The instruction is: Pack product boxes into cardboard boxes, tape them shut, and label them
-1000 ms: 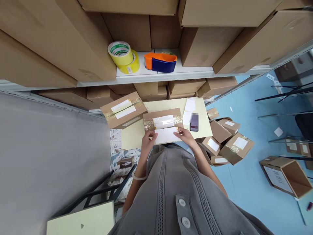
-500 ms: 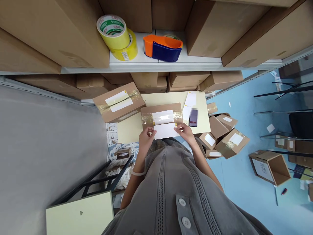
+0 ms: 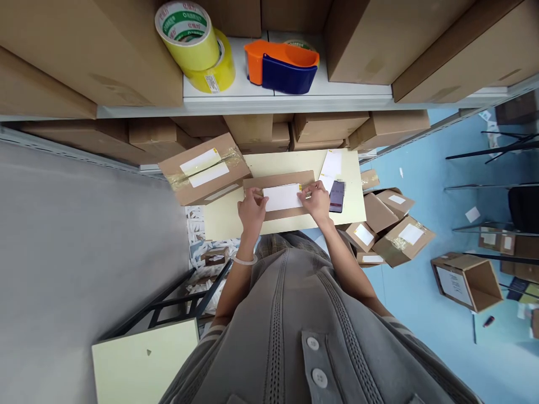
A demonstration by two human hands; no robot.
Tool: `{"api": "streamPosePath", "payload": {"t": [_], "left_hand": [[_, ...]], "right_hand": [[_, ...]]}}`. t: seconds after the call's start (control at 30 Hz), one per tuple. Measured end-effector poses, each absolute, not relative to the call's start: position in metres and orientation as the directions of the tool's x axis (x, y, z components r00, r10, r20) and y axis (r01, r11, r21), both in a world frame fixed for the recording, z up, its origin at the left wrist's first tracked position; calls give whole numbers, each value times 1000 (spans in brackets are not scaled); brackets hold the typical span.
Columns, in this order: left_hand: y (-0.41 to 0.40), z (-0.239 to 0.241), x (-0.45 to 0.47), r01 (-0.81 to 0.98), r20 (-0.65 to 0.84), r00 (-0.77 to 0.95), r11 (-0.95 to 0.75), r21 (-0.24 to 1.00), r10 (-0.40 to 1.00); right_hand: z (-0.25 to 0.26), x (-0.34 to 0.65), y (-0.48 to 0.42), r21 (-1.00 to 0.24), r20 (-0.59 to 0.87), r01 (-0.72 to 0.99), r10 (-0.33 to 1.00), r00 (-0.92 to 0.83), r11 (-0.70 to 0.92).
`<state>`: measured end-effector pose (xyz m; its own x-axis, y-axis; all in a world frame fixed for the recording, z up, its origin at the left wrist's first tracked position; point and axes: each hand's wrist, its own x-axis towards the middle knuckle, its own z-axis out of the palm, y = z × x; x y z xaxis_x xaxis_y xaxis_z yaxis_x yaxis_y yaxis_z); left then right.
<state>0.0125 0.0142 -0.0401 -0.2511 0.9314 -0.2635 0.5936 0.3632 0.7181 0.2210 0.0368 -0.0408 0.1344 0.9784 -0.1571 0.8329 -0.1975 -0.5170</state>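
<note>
A white label (image 3: pixel 283 197) with a small yellow corner mark lies over the top of a taped cardboard box (image 3: pixel 280 215) on the pale table. Whether the label is stuck down or held just above the cardboard, I cannot tell. My left hand (image 3: pixel 252 210) pinches the label's left edge. At its right end my right hand (image 3: pixel 315 201) pinches the corner with the yellow mark. A phone (image 3: pixel 337 196) and white label sheets (image 3: pixel 332 163) lie on the table just beyond my right hand.
A larger taped box (image 3: pixel 206 170) stands tilted at the table's left. Tape rolls (image 3: pixel 189 42) and an orange-and-blue tape dispenser (image 3: pixel 282 66) sit on the shelf above. Right of the table, several labelled boxes (image 3: pixel 391 224) are piled up. A pale board (image 3: pixel 147 359) is at lower left.
Both hands have moved the label away from my body, from the box's near edge onto its top. It now covers the white patch seen there before. The view has shifted slightly.
</note>
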Motion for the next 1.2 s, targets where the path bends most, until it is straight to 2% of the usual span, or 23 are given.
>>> {"api": "streamPosePath", "payload": {"t": [0.33,0.53,0.77,1.2], "left_hand": [[17,-52,21,630,-250,-257,358,689,934],[17,-57,24,641,-234,-271,357,680,934],[17,-62,27,659,-212,-266,338,672,940],[15,-65,29,722,-169,-248,298,625,954]], "right_hand": [[-57,219,41,-438,-159,883,981,107,-167],[-58,216,45,-379,-217,906,970,109,-186],[-63,214,44,-394,-154,904,982,111,-164],[-63,206,38,-348,-146,912,973,179,-219]]}}
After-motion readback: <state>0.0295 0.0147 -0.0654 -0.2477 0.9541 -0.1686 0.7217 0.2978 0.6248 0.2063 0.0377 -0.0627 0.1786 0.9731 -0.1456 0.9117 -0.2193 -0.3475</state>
